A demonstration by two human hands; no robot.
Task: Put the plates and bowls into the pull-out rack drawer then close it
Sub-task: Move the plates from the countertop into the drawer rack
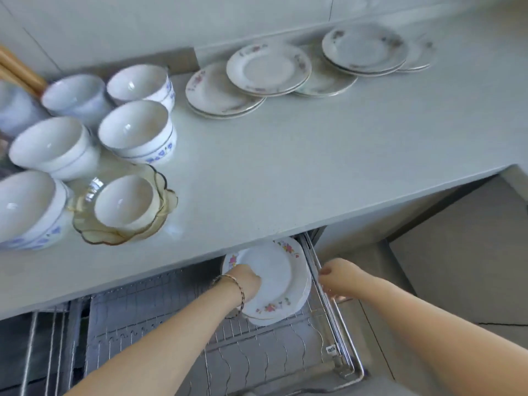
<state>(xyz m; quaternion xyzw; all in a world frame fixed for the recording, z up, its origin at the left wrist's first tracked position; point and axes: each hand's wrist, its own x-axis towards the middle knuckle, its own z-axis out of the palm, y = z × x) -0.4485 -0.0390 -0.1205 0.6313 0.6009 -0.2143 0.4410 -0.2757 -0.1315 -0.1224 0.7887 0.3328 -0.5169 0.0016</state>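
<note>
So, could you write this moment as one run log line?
stage: loading | left grip: holds plate stack in rack drawer | right grip: holds drawer rail | counter: plates, bowls waiting

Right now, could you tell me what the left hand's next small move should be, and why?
Probably seat the flowered plates in the rack drawer and let go: the left hand grips them, tilted, and the right hand holds the side rail.
</note>
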